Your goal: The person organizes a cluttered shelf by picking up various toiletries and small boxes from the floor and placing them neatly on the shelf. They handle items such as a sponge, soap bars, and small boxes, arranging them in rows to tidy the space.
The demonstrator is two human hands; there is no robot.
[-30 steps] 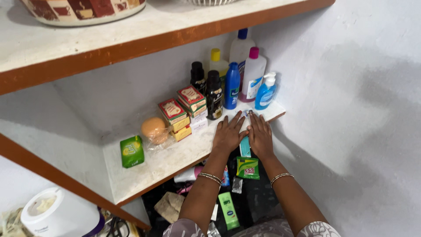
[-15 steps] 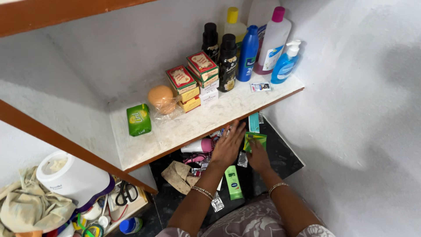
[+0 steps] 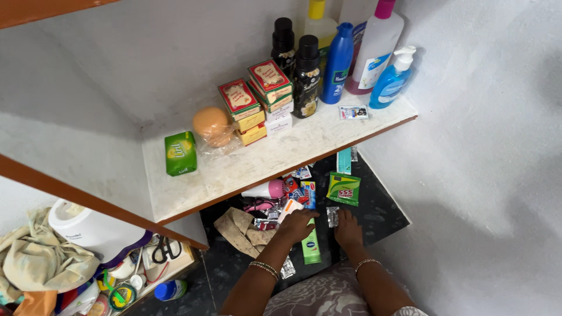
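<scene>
My left hand [image 3: 297, 225] is low over the dark floor [image 3: 380, 213] under the shelf, fingers curled over a white tube [image 3: 289, 209] with an orange end. Its palm lies over the top of a green tube [image 3: 311, 250]. My right hand [image 3: 349, 229] rests flat on the floor to the right, fingers apart, fingertips beside a small silver sachet [image 3: 332, 216]. A green packet [image 3: 343, 188] lies just beyond it. Small sachets and a pink-capped white bottle [image 3: 263, 189] are scattered ahead of my left hand.
The white shelf [image 3: 234, 175] above holds a green soap box [image 3: 180, 153], an orange ball in plastic [image 3: 211, 124], red-and-green boxes [image 3: 254, 96], black, blue and white bottles [image 3: 338, 64] and a sachet [image 3: 353, 112]. A white container [image 3: 88, 231], scissors [image 3: 167, 248] and cloth [image 3: 35, 263] sit lower left.
Both hands came off the shelf, leaving a small sachet there, and dropped to the floor items. My left hand curled over the white tube; my right hand drew back from the green packet.
</scene>
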